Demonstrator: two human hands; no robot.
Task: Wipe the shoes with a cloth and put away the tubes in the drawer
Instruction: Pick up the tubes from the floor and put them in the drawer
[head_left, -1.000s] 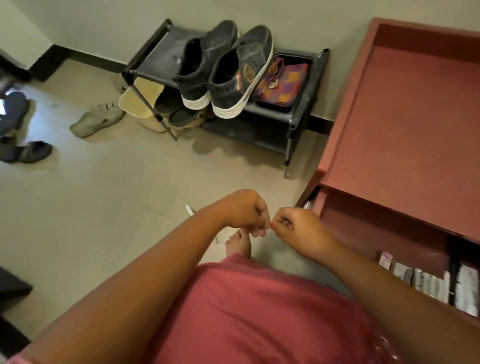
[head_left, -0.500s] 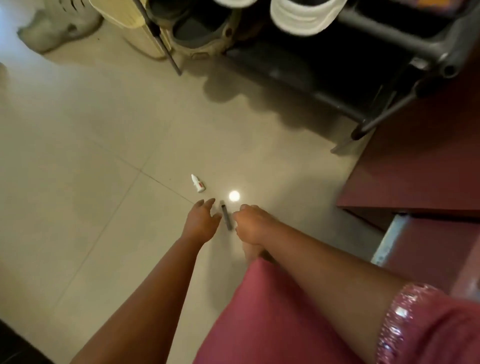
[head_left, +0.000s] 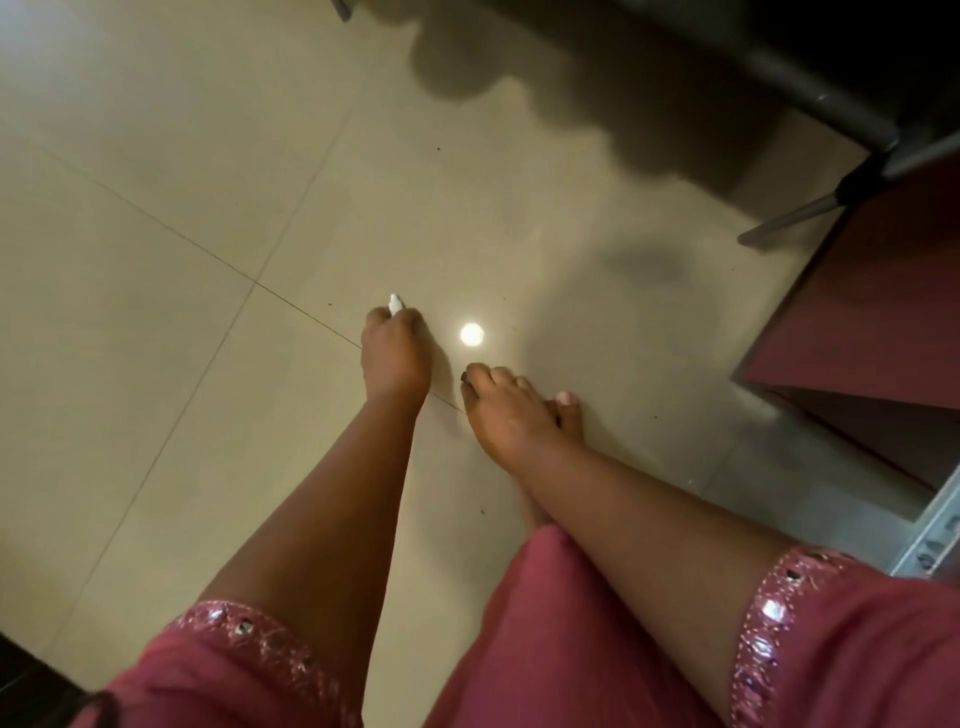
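I am bent low over the beige tile floor. My left hand is closed around a small white tube on the floor; only its pointed tip sticks out past the fingers. My right hand is curled over a thin dark tube, of which just the dark end shows under the fingertips. The shoes and the cloth are out of view.
A dark red cabinet stands at the right, with the metal rail of a pulled-out drawer below it. The black shoe rack's leg reaches down at the top right. A toe of my bare foot shows beside my right hand.
I have bent further down and the view has closed in on the floor. My left hand moved to the white tube and closed on it; my right hand closed over the dark tube.
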